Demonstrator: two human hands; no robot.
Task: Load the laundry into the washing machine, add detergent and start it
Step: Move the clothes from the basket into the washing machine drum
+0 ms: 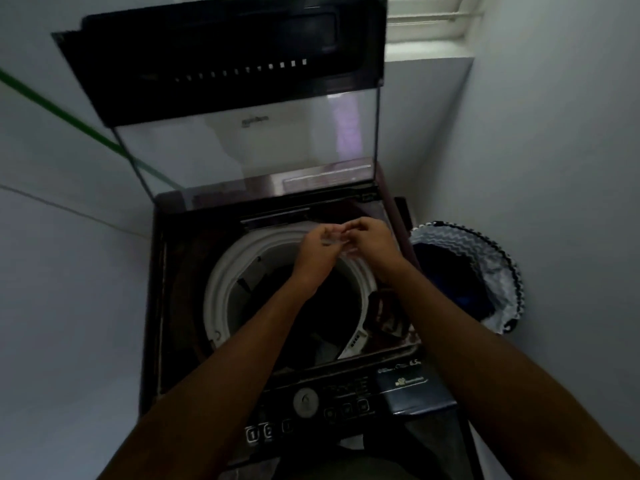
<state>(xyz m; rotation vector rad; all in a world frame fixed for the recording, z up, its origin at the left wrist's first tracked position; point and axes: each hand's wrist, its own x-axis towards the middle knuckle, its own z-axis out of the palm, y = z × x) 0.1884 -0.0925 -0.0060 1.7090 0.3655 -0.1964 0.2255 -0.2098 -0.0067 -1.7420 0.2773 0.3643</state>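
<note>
A dark top-loading washing machine (pixel 162 306) stands in front of me with its glass lid (pixel 242 140) raised. Dark laundry (pixel 311 306) lies inside the white-rimmed drum (pixel 221 282). Over the far edge of the drum, my left hand (pixel 317 249) and my right hand (pixel 372 242) meet, both pinching a small clear packet (pixel 334 241), blurred and hard to identify. The control panel (pixel 311 407) with a round dial and buttons runs along the near edge.
A patterned laundry basket (pixel 498 271) with dark and blue clothes stands on the floor to the right of the machine. White walls close in on both sides. A window ledge (pixel 426 46) sits at the top right, and a green line (pixel 52 105) crosses the left wall.
</note>
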